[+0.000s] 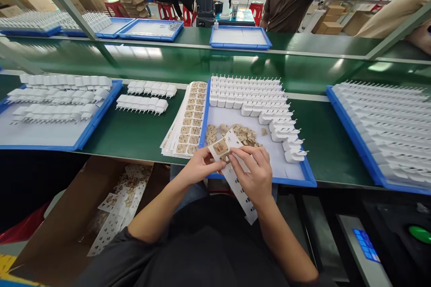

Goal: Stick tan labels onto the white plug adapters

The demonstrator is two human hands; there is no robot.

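Observation:
Between my hands is a white sticker sheet with tan labels on its upper end and dark cut-out marks down its lower part. My left hand pinches the sheet's left edge. My right hand has its fingers closed at a tan label area of the sheet; whether a label is between the fingertips is hidden. Just beyond lies a pile of loose tan label pieces in a blue-rimmed tray. Rows of white plug adapters stand in that tray, pins upward.
Left of the tray lies a stack of label sheets. More white adapters rest on the green bench, and further filled trays stand left and right. Below left, a cardboard box holds waste sheets. A person stands across the bench.

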